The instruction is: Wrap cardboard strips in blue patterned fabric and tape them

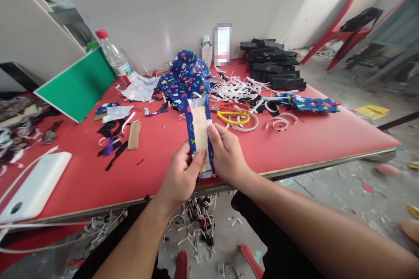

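Observation:
Between my two hands is a long strip of blue patterned fabric (189, 126), its edges folded over a beige backing piece (200, 128). It is held just above the table's front edge. My left hand (185, 168) grips the lower left side with the thumb pressed on the beige face. My right hand (229, 150) grips the right edge, thumb on top; its other fingers are hidden behind the strip. Just beyond lie scissors with yellow and orange handles (233, 117). A crumpled heap of the same blue fabric (186, 74) lies farther back.
White strip scraps (235, 87) and stacked black folded pieces (275, 63) cover the back right of the red table (294, 148). Finished-looking blue strips (310, 102) lie right. At left are a bottle (114, 59), a green board (75, 83) and a white power bank (39, 183).

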Demonstrator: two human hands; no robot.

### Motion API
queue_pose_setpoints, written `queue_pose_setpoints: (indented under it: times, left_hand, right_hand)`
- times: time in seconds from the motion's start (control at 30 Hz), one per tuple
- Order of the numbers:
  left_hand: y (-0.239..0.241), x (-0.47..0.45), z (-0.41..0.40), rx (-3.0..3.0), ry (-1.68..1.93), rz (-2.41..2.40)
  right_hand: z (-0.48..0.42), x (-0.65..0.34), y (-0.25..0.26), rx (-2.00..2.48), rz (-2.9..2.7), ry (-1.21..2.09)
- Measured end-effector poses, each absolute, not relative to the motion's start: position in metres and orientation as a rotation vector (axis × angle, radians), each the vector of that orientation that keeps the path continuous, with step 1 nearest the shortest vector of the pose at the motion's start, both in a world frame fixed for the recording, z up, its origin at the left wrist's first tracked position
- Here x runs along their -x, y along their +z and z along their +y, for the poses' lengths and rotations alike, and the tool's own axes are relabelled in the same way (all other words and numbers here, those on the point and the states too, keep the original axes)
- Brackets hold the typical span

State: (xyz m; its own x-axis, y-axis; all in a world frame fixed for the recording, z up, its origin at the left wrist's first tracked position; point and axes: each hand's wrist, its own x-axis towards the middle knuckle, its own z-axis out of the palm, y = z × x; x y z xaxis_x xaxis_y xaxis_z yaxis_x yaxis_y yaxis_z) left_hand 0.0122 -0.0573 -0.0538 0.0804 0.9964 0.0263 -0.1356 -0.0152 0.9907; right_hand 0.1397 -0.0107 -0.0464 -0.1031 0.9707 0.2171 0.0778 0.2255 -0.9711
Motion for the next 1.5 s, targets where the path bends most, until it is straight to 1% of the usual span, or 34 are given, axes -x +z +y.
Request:
queue_pose_setpoints:
  times: [0.1,0.27,0.33,0.47,0.57,0.63,0.7,0.77,0.83,0.93,1.0,1.2,1.5]
  left_hand:
    - [-0.058,-0.011,-0.056,-1.104,1.317,0.914]
    - [-0.069,-0.007,-0.048,-1.017,1.414,1.056]
    - [-0.071,-0.007,-0.044,-0.927,1.487,1.096]
    - [-0.070,-0.009,-0.042,-0.785,1.529,1.063]
    - [-0.069,-0.009,-0.043,-0.762,1.558,1.009]
    - [-0.068,-0.009,-0.043,-0.757,1.571,1.000]
    - [-0.069,-0.008,-0.044,-0.752,1.572,1.013]
    - [-0.069,-0.007,-0.045,-0.781,1.555,1.022]
    - [-0.067,-0.008,-0.048,-0.851,1.498,1.013]
    - [-0.061,-0.009,-0.054,-0.949,1.332,0.971]
    - [-0.057,-0.010,-0.058,-0.980,1.231,0.951]
    - [-0.052,-0.010,-0.058,-1.057,1.295,1.016]
    - [-0.045,-0.011,-0.062,-1.046,1.005,1.061]
  right_hand:
    - [-0.004,-0.143,-0.048,1.040,-1.460,1.086]
    - [0.013,-0.157,-0.052,1.038,-1.476,1.035]
    - [0.016,-0.163,-0.052,1.026,-1.558,0.844]
    - [0.009,-0.167,-0.049,0.870,-1.953,0.313]
    - [0.002,-0.165,-0.049,0.790,-2.130,0.108]
    - [0.000,-0.163,-0.048,0.727,-2.148,0.074]
    - [0.000,-0.163,-0.048,0.664,-2.106,0.130]
    - [0.003,-0.163,-0.046,0.712,-1.984,0.241]
    - [0.007,-0.163,-0.045,0.855,-1.778,0.482]
    - [0.012,-0.163,-0.045,0.991,-1.560,0.967]
    - [0.011,-0.163,-0.046,1.008,-1.552,1.109]
    - [-0.003,-0.155,-0.048,1.042,-1.562,1.076]
    - [0.014,-0.162,-0.046,1.075,-1.315,0.991]
